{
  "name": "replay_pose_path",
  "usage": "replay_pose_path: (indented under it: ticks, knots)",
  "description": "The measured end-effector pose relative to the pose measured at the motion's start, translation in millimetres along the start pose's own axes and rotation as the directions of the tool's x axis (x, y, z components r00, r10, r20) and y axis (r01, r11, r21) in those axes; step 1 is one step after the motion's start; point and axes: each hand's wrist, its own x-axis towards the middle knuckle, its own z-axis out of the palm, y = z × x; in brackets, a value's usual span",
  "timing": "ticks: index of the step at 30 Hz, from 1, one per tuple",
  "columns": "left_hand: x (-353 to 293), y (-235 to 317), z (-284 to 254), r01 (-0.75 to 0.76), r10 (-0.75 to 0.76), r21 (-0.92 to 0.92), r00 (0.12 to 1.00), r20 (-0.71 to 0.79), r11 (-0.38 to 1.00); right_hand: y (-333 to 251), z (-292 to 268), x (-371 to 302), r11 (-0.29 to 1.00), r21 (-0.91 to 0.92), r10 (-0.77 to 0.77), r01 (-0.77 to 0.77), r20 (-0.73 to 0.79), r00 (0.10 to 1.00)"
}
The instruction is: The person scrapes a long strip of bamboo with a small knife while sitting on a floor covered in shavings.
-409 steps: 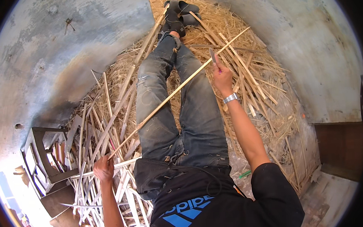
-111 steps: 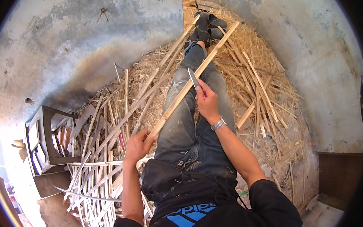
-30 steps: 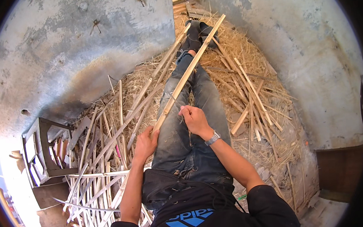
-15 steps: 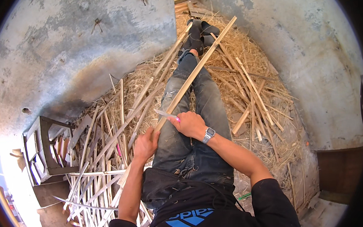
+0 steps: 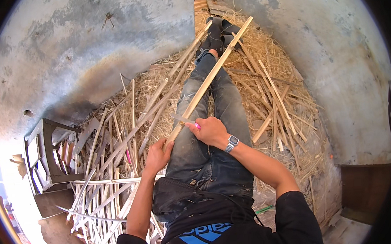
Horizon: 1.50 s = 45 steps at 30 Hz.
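Observation:
A long pale strip of split bamboo or wood (image 5: 207, 82) lies slantwise over my outstretched legs, its far end beyond my feet. My left hand (image 5: 159, 155) is closed around its near part, thumb on top. In my right hand (image 5: 211, 131) is a knife with a pink handle (image 5: 198, 124), gripped in the fingers. The knife's blade (image 5: 182, 118) crosses the strip just ahead of my left hand and appears to rest on it. My right wrist carries a silver watch (image 5: 232, 143).
Many loose strips (image 5: 107, 206) are heaped on my left, more (image 5: 274, 104) on my right over straw (image 5: 290, 77). A dark open frame (image 5: 55, 151) stands at the left. Curved grey walls (image 5: 90, 48) rise on both sides. A small green object (image 5: 265, 209) lies by my right hip.
The view has shifted slightly. The strip's far end sits a little further left against my feet. Both hands keep their grips, with the blade still across the strip.

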Motion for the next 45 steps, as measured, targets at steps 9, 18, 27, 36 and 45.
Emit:
replay_pose_path:
  ticks: [9,18,27,36,45]
  knots:
    - [-9.0,4.4,-2.6,-0.057,0.065,0.138,0.996,-0.053,0.989,-9.0,6.6,6.6,0.994,-0.077,0.086,-0.077,0.123,0.989]
    - [-51.5,-28.4,-28.2,-0.078,0.082,0.121,0.996,-0.025,0.990,4.0,1.4,15.1,0.962,-0.185,0.216,-0.202,0.056,0.975]
    - [-128.9,-55.6,-53.2,0.019,-0.016,0.118,1.000,-0.027,0.993,100.0,-85.3,23.8,0.921,-0.211,0.285,-0.326,-0.205,0.936]
    - [-62.9,-33.7,-24.9,-0.071,0.074,0.106,0.997,-0.017,0.992,15.5,-12.2,-9.0,0.987,-0.133,0.101,-0.086,0.118,0.988]
    - [-119.9,-54.5,-71.8,-0.092,0.101,0.268,0.995,-0.020,0.959,143.5,-87.6,39.9,0.885,-0.261,0.355,-0.385,-0.155,0.922]
